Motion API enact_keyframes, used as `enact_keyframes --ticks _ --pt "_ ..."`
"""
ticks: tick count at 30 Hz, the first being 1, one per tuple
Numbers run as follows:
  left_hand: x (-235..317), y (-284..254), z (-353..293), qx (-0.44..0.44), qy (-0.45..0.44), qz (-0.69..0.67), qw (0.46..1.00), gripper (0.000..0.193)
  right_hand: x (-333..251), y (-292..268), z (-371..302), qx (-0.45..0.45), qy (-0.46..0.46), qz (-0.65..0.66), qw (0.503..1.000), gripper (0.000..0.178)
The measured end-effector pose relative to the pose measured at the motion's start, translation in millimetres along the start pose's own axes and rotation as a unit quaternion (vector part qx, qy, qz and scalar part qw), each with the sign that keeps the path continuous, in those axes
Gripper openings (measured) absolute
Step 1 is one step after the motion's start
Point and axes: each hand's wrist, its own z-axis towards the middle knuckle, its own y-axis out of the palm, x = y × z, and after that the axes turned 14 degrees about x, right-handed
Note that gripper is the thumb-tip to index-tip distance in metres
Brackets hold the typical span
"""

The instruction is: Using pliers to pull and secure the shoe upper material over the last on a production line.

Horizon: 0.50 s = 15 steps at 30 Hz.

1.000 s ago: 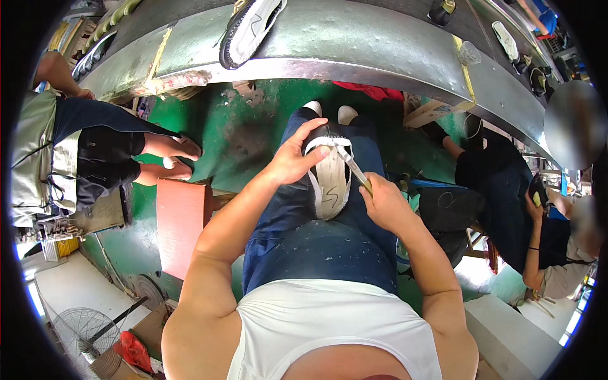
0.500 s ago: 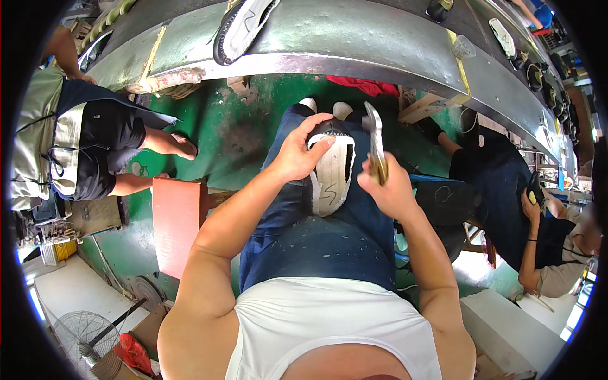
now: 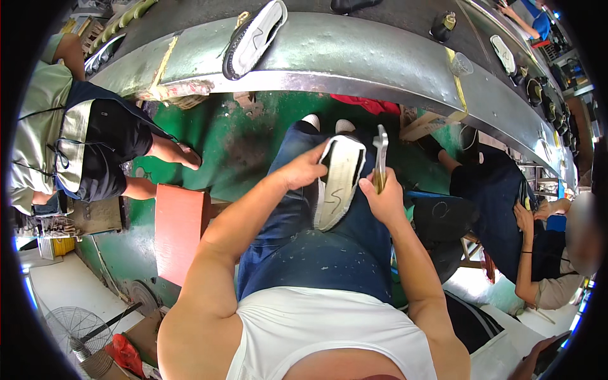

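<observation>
My left hand point(image 3: 302, 170) is closed on the upper left edge of a shoe on its last point(image 3: 339, 183), held above my lap. Its pale underside faces up, marked with a black stroke, and a white rim runs around the edge. My left fingertips are partly hidden behind the shoe. Just right of the shoe, my right hand point(image 3: 386, 197) is wrapped around the yellowish handles of metal lasting pincers point(image 3: 380, 149). The pincers point away from me, their head apart from the shoe.
Ahead, a metal-edged bench point(image 3: 354, 47) bears another white-and-black shoe point(image 3: 255, 39) and a small dark bottle point(image 3: 443, 26). A red box point(image 3: 180, 234) stands on my left. One person point(image 3: 69, 139) is at left, another point(image 3: 538, 234) at right. A fan point(image 3: 79, 335) stands lower left.
The shoe has tilted, and my left hand has moved from over its dark toe to its left edge. The pincers have turned more upright and dropped slightly nearer me.
</observation>
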Motion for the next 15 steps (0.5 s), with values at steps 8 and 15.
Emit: enact_keyframes --ticks 8,15 --pt "-65 39 -31 0.275 -0.031 0.159 0.948 0.077 37 41 1 0.026 0.041 -0.047 0.998 0.038" --pt "-41 18 -49 0.105 -0.137 0.033 0.984 0.082 32 21 -10 -0.046 0.009 -0.126 0.991 0.052"
